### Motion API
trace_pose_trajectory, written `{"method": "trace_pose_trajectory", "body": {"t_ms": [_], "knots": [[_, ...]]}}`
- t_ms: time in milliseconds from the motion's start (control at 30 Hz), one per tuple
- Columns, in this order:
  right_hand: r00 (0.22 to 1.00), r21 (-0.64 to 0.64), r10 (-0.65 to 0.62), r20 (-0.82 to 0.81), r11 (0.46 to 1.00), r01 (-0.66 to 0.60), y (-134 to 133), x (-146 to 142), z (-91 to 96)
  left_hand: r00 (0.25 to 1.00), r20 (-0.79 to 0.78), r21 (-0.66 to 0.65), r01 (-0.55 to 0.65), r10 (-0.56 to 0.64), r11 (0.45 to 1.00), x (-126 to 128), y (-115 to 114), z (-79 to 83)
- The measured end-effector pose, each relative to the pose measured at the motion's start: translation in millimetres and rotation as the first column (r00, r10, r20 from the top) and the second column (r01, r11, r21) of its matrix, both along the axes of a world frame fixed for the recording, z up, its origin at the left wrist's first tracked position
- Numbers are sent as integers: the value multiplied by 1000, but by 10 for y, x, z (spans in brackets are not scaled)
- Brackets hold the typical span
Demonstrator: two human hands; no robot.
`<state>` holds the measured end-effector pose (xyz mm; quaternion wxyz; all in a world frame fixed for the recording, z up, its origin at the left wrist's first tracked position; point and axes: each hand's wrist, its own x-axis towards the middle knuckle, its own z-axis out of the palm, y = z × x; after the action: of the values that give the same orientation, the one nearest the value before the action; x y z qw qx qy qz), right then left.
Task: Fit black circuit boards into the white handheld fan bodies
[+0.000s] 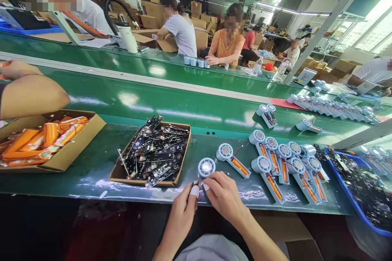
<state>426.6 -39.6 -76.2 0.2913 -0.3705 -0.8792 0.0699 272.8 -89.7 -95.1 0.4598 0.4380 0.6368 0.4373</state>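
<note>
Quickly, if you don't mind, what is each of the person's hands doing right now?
Left hand: pinched on a small circuit board, taped fingertip up.
Right hand: fingers closed at the same small circuit board, beside the round fan head.

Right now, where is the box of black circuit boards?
The cardboard box of circuit boards sits on the green bench, just left of the hands, right of the box of orange batteries.

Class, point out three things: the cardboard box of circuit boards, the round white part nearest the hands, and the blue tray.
cardboard box point(118, 173), head view, front left wall
round white part point(206, 167), head view, centre
blue tray point(372, 226), head view, front rim
</note>
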Motion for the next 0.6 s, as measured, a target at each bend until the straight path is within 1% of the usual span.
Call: {"method": "trace_pose_trajectory", "body": {"t_ms": [133,300,500,567,600], "knots": [[999,67,-28,-18,997,29,-25,-70,-18,991,-121,40,62,-57,997,-1,-24,-31],[998,73,-52,43,996,49,-49,-116,8,956,-289,157,93,-44,983,-5,-8,-19],[984,31,-114,135,993,111,-97,-185,34,882,-472,299,154,5,942,-12,-41,-141],[980,2,-103,169,995,104,-91,-179,55,851,-524,324,187,12,928,-42,-45,-157],[981,-30,-80,177,996,87,-79,-166,69,841,-541,323,211,-3,922,-66,-40,-148]]}}
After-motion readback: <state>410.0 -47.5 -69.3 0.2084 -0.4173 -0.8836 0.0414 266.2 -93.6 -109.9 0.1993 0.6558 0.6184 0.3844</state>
